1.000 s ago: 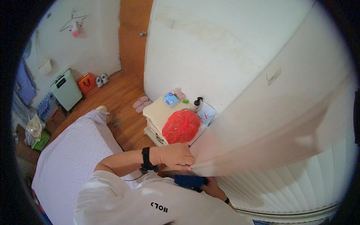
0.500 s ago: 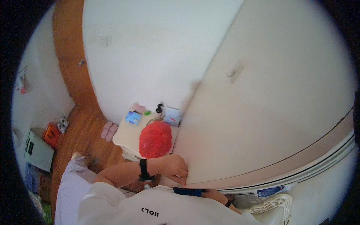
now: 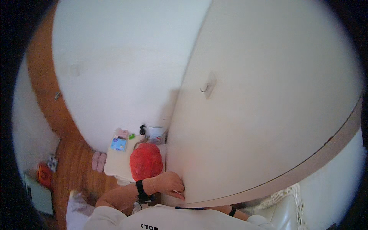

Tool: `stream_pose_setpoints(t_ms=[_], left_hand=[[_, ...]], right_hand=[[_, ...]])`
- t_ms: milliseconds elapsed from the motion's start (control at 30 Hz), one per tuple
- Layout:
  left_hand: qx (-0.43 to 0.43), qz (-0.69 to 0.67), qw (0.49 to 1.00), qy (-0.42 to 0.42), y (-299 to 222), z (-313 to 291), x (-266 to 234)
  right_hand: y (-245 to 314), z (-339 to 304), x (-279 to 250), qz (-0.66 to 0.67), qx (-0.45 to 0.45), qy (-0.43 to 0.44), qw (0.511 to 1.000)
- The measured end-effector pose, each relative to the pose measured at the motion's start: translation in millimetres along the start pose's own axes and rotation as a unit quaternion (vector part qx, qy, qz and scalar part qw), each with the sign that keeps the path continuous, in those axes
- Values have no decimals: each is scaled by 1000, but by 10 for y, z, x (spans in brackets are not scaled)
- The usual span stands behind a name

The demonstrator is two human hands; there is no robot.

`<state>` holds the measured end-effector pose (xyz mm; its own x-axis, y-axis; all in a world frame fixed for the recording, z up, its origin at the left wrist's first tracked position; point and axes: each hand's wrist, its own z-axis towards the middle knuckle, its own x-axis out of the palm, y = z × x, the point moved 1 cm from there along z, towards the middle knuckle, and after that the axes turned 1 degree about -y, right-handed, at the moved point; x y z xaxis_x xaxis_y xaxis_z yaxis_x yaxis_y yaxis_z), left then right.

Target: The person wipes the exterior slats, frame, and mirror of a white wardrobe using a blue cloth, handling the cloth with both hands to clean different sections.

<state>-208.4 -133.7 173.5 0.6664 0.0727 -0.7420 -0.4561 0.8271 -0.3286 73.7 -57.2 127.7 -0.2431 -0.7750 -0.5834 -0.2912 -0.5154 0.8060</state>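
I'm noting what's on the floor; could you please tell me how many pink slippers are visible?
2: one pink slipper lies on the wooden floor next to the cream cabinet, and a second slipper beside it, farther from the cabinet. Any behind the cabinet would be hidden.

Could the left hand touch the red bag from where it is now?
Probably yes: the left hand appears near the red bag on the cream cabinet, with nothing seen blocking the way, though depth is hard to judge.

We are seeing a glossy, crinkled red plastic bag [image 3: 146, 160], a matt white wall [image 3: 122, 65], a metal-looking hook [image 3: 204, 89] and wood-grained flooring [image 3: 73, 165].
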Motion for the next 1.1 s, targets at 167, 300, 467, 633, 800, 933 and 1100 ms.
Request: stream_pose_setpoints(t_ms=[167,300,467,633,800,933,1100], left_hand=[[76,-63,995,-22,184,-50,119],[66,-33,993,87,158,-61,-65],[80,-52,988,119,159,-101,-21],[69,-79,988,116,21,-15,-166],[67,-86,990,89,-98,165,-142],[51,-146,976,155,-153,167,-4],[52,-118,965,229,-85,22,241]], right_hand=[[136,-147,236,-12,30,-88,996],[254,-141,579,-7,55,-180,982],[15,-182,1011,136,125,-311,932],[373,-67,1124,186,148,-421,875],[672,-40,1132,210,120,-481,843],[569,-52,1275,251,121,-512,813],[579,-152,1462,304,91,-547,775]])
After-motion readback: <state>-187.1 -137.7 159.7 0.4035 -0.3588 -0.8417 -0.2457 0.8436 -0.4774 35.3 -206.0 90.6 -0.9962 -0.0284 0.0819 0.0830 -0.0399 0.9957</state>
